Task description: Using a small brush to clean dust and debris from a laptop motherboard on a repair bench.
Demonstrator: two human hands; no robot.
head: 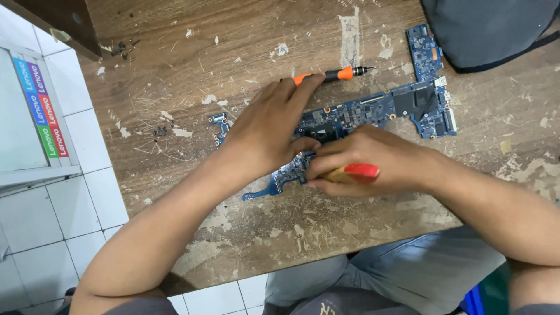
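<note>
A blue laptop circuit board (408, 105) lies flat on a worn wooden table (233, 58). My left hand (268, 128) rests palm down on the board's left part, fingers spread, pressing it. My right hand (361, 160) is closed around a tool with a wooden handle and red end (356, 173), held low against the board's near edge. Just beyond my left fingertips lies an orange and black screwdriver (338, 74) on the table.
A dark grey bag (484, 29) sits at the table's far right corner. Small dark screws (158, 130) lie loose to the left of the board. White floor tiles (87, 192) and a white panel with coloured labels (29, 116) are at the left.
</note>
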